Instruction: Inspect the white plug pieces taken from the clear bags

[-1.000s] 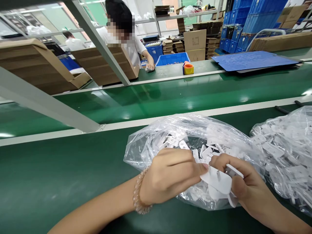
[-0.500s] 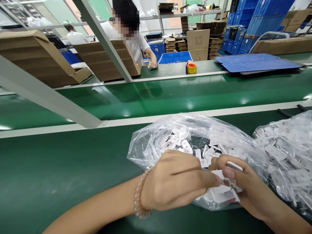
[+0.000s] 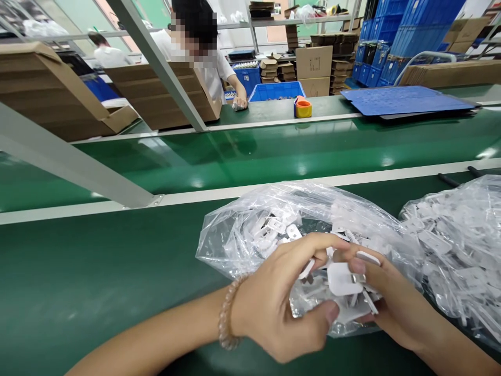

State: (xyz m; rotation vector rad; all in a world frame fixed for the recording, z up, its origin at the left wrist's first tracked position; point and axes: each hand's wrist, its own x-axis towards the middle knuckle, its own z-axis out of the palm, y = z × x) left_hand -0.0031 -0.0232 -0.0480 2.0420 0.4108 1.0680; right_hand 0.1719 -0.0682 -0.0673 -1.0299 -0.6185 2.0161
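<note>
Plug piece (image 3: 341,278), one, white, held over the near edge of a clear bag (image 3: 250,235) of like parts on the green belt (image 3: 97,282). Left hand (image 3: 277,308) half curled, thumb beneath the piece, fingertips above. Right hand (image 3: 395,308) curled, pinching its right edge. Nearly square, flat face up, prongs pointing right; long axis unclear. Second bag (image 3: 462,250) at far right.

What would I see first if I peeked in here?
Right up front, the left hand and right hand pinch small white plug pieces over a clear bag stuffed with more. It lies on a shiny green table, with a second full bag at the right. Far across, an orange tape roll stands by a blue bin.
</note>
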